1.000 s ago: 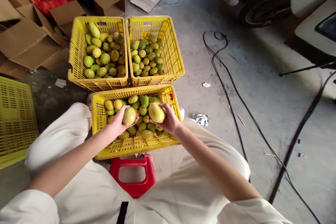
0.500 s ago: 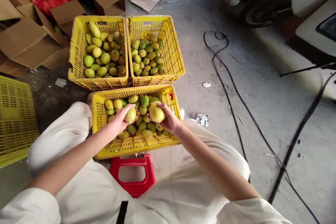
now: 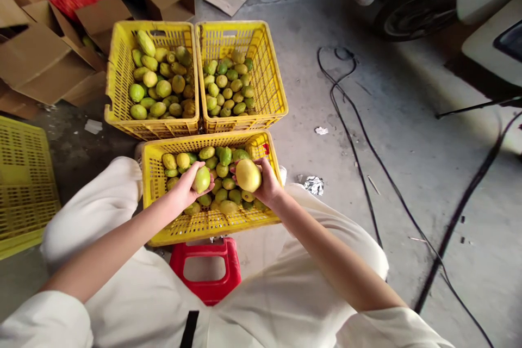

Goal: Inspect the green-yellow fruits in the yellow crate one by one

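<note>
My left hand (image 3: 188, 185) is closed around a yellow-green lemon (image 3: 201, 180). In my right hand (image 3: 267, 182) sits a larger, paler yellow lemon (image 3: 248, 175), gripped from its right side. Both hands are above the near yellow crate (image 3: 175, 237), a short gap between the two fruits. Below them, green and yellow lemons (image 3: 229, 207) lie loose in that crate, some hidden by my hands. A small red piece (image 3: 266, 149) shows at the crate's far right corner.
Two yellow crates of lemons, a left one (image 3: 152, 126) and a right one (image 3: 281, 87), stand beyond. A red stool (image 3: 234, 272) is between my legs. Cardboard boxes (image 3: 41, 65) pile up at left; black cables (image 3: 359, 119) cross the floor at right, near a vehicle wheel (image 3: 420, 16).
The lemon in my right hand has turned and shifted slightly right. The lemon in my left hand has rotated, showing a greener side. Both hands keep their hold.
</note>
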Available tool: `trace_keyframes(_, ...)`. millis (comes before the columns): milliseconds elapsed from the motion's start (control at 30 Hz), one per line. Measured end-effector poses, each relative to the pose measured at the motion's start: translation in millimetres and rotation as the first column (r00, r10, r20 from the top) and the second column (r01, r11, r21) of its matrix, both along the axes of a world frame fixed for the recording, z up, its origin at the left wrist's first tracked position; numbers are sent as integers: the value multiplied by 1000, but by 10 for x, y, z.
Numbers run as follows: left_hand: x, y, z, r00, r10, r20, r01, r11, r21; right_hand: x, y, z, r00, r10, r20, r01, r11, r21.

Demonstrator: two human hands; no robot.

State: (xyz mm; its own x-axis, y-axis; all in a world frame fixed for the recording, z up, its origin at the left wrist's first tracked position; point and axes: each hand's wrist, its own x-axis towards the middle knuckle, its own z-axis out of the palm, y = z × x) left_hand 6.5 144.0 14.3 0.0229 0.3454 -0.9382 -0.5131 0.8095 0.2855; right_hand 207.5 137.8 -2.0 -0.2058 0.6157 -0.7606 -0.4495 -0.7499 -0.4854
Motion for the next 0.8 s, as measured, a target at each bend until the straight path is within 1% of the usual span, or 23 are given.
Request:
trace_keyframes(67, 1, -2, -5, 999, -24, -43, 24, 1000, 5, -6, -1, 18, 1000, -4, -13, 4, 1000, -2)
trace_keyframes(133, 10, -4, -2, 998, -34, -54, 36, 999, 30, -11, -1, 37, 1000, -5, -31, 5, 1000, -14)
trace_keyframes(200, 23, -9, 8, 998, -27, -48, 30, 997, 75, -20, -2, 56, 999, -20, -44, 19, 1000, -21)
trace_keyframes(300, 41, -17, 26, 998, 5, -66, 3, 992, 123, -45, -2, 73, 996, -74, -53, 72, 997, -35)
trace_keyframes(367, 43, -22, 29, 997, 27, -77, -18, 992, 121, -60, -1, 72, 993, -107, -50, 104, 993, -54)
trace_keyframes(433, 36, -24, 22, 996, 30, -82, -23, 996, 88, -61, -1, 59, 992, -117, -46, 113, 990, -78)
trace_keyframes(500, 23, -25, 6, 997, 13, -75, -9, 999, 52, -49, 1, 38, 995, -96, -41, 92, 991, -96)
trace_keyframes(567, 6, -25, -15, 998, -10, -58, 12, 999, 36, -30, 2, 14, 998, -66, -24, 64, 994, -85)
trace_keyframes(700, -20, -32, -57, 997, -57, -47, 59, 998, 36, -6, 4, -13, 999, -8, 46, 9, 1000, -10)
trace_keyframes(800, -19, -39, -67, 994, -85, -72, 89, 995, 50, -6, 7, 0, 999, 9, 45, -9, 1000, -3)
